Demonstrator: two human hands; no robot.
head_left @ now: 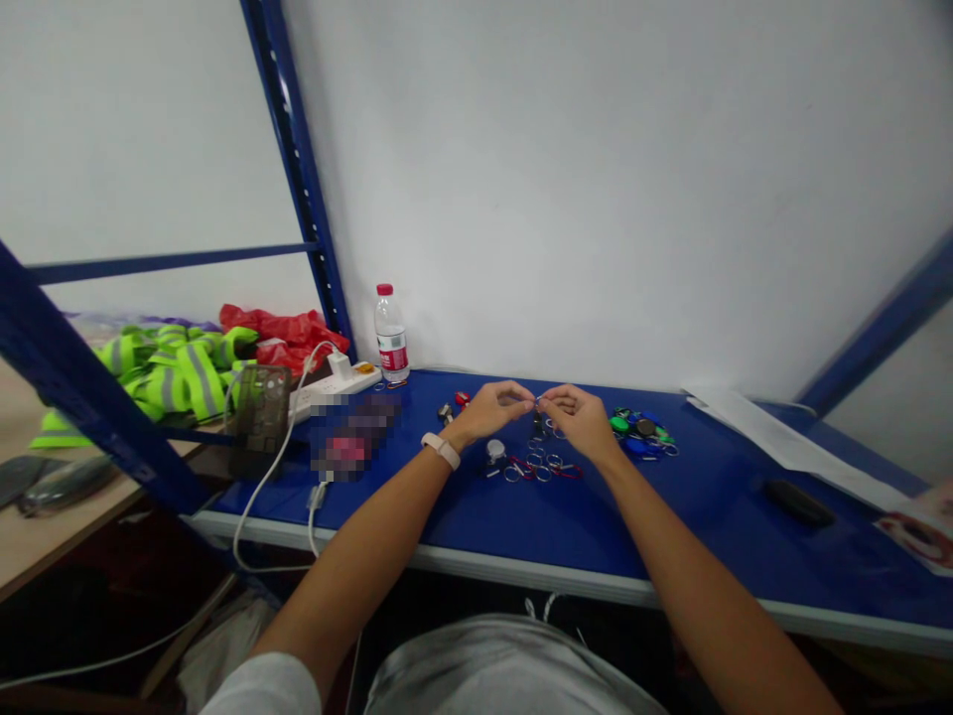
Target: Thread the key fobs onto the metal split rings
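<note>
Both hands meet above the middle of the blue tabletop, fingertips almost touching. My left hand (497,410) is closed in a pinch on one side of a small metal key ring (537,400). Pinching the other side is my right hand (579,417). A small dark piece (538,427) shows just under the fingertips; whether it hangs from the ring I cannot tell. Below the hands lie several loose key rings (543,474) and red carabiner clips (570,471). A round silver-white piece (495,452) sits left of them. Right of my right hand is a pile of green, blue and black round reels (641,434).
A red-capped bottle (391,338) stands at the back left, near a white power strip (335,385). A phone (357,442) with a white cable lies left. White papers (789,442) and a black object (798,502) lie right. Blue rack posts (305,179) flank the table.
</note>
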